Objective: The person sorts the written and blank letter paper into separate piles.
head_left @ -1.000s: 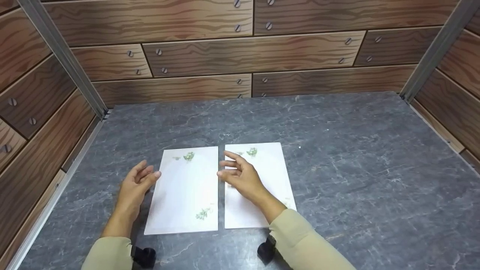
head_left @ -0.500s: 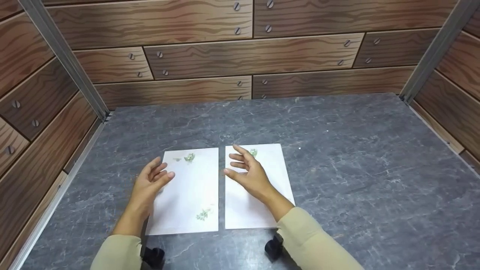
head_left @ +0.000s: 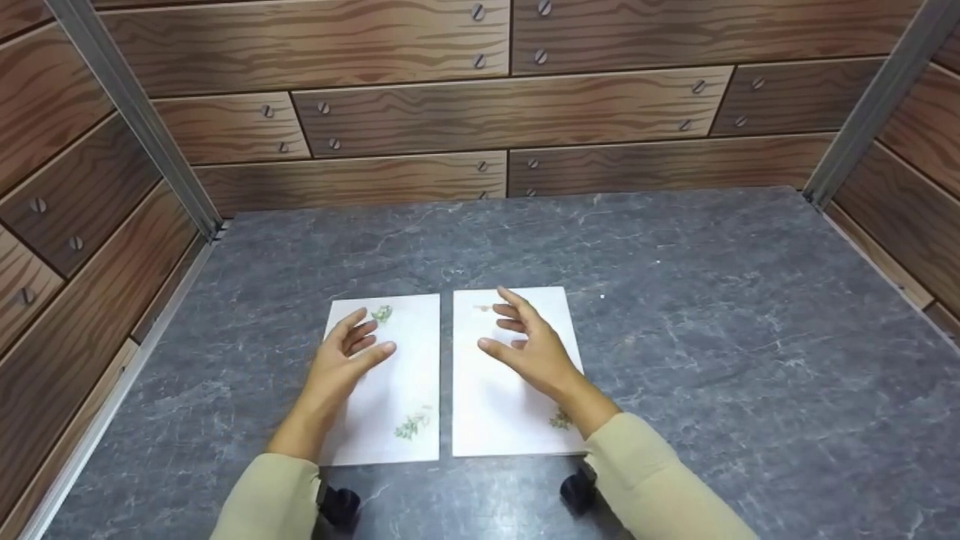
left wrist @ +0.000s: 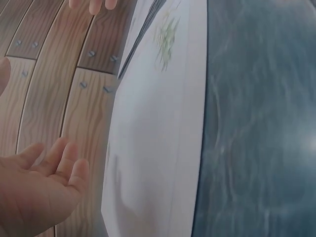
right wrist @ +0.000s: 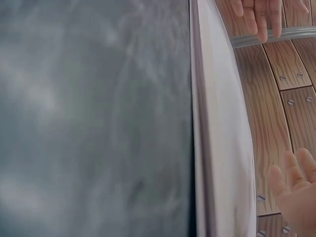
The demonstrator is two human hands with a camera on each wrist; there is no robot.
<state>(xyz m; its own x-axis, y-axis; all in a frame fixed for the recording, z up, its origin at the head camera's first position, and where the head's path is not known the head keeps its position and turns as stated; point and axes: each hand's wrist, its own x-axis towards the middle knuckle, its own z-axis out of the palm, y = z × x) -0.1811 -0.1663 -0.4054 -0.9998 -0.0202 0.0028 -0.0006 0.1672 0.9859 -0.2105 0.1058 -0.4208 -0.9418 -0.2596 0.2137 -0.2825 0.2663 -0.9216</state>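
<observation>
Two white rectangular paper pieces printed with small green leafy sprigs lie side by side, a narrow gap between them. Over the left piece (head_left: 412, 367) hovers my left hand (head_left: 337, 371), thumb and fingers spread apart, nothing in its grasp. My right hand (head_left: 541, 354) floats above the right piece (head_left: 480, 412) in the same loose pose, also holding nothing. Shadows fall on the paper beneath both hands. In the right wrist view, the near edge of the paper piece (right wrist: 237, 138) looks layered. Each hand partly hides the paper under it.
The pieces lie on a grey marbled tabletop (head_left: 720, 322). Walls with a wood-plank print (head_left: 405, 120) rise at the back and sides, with metal posts (head_left: 135, 112) at the corners. Black wrist cameras (head_left: 341, 508) hang below both sleeves.
Both hands have moved right, the left one from beside the left piece to over it, the right one farther over the right piece. The two paper pieces stay in place.
</observation>
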